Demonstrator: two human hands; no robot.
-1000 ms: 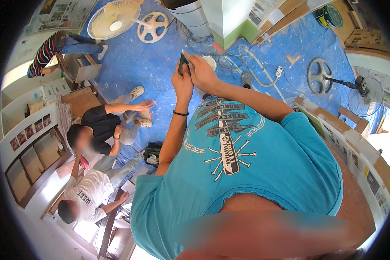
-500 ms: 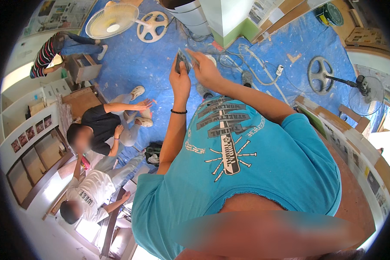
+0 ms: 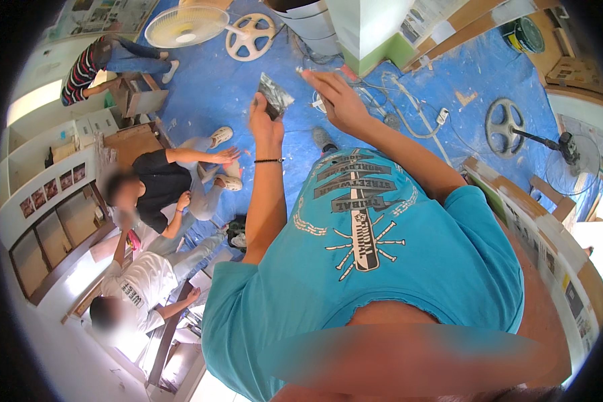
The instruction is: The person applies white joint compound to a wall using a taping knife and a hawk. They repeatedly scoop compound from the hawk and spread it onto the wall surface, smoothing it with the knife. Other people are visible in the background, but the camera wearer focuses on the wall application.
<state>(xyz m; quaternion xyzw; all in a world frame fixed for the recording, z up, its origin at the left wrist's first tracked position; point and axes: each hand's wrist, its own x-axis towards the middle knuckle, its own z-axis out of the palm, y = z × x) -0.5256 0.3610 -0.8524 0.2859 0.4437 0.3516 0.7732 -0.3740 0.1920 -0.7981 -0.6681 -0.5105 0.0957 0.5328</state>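
Observation:
My left hand (image 3: 266, 127) is closed around the lower edge of a flat, silver-grey piece with a dark side (image 3: 275, 96); it looks shiny and wrinkled, and its exact kind is not clear. To its right, my right hand (image 3: 342, 104) is apart from that piece, its fingers stretched out and nothing visibly gripped. Pale specks show at the right fingertips. Both hands are out in front of my blue shirt, above the blue sheeting (image 3: 201, 84) on the floor.
At the left sit two people, one in a black shirt (image 3: 157, 191) and one in a white shirt (image 3: 144, 281); another in stripes (image 3: 80, 77) bends by a cabinet. Fans stand far left (image 3: 186, 28) and right (image 3: 571, 151). A cable with a socket block (image 3: 442, 116) crosses the sheeting. A dark bucket (image 3: 524, 35) stands far right.
My hands have moved apart. The right one has let go of the flat piece, while the left still holds it, now turned with its shiny side showing.

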